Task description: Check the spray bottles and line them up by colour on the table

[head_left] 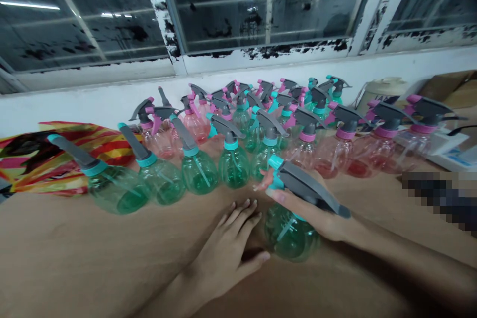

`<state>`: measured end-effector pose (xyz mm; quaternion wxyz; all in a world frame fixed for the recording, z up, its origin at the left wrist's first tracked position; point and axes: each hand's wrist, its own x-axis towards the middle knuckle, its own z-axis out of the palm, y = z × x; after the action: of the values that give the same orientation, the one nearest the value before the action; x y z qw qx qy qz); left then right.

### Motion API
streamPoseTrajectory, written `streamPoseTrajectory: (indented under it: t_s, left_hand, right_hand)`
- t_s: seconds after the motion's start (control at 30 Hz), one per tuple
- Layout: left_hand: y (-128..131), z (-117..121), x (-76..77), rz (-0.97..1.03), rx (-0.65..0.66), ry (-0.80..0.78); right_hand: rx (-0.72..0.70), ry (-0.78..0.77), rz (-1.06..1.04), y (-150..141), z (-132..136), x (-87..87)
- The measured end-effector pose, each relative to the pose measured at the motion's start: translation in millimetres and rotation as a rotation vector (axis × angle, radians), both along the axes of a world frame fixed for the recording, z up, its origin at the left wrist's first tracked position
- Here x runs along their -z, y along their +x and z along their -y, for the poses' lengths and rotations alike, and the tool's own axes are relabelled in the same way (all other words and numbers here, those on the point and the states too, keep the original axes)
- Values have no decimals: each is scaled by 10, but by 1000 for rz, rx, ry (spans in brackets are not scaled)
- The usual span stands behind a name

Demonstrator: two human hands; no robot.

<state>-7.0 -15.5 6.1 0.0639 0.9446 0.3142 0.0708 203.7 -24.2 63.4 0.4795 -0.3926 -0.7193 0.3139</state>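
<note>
My right hand (316, 213) is closed around the neck and trigger of a green spray bottle (286, 238). This bottle has a grey and turquoise head, and some green liquid shows inside. To its left my left hand (234, 243) lies with fingers stretched out on the wooden table (93, 263), palm down, holding nothing. The left thumb points toward the held bottle. Just beyond my hands stands a front row of spray bottles, among them a green bottle (233, 166) with a turquoise collar and a pink bottle (331, 159) with a pink collar.
Several more pink and green spray bottles crowd together behind the front row, near the wall. A colourful plastic bag (67, 159) lies at the left. On the right are a pale container (383, 94), a cardboard box (452, 89) and a blurred-out dark object (439, 198).
</note>
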Motion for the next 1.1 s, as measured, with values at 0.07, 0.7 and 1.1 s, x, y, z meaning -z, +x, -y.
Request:
streamPoseTrajectory:
  t_s: [0.07,0.7,1.1]
  left_hand:
    - [4,1,-2,5,2,0]
    - [-13,3,19,8,-4,11]
    - [0,22,7,12,-13,40]
  right_hand:
    - [-16,-2,0,6,11,-13]
    - [-76,-42,-26,35,7,-26]
    - [-64,42,-11,46,14,-10]
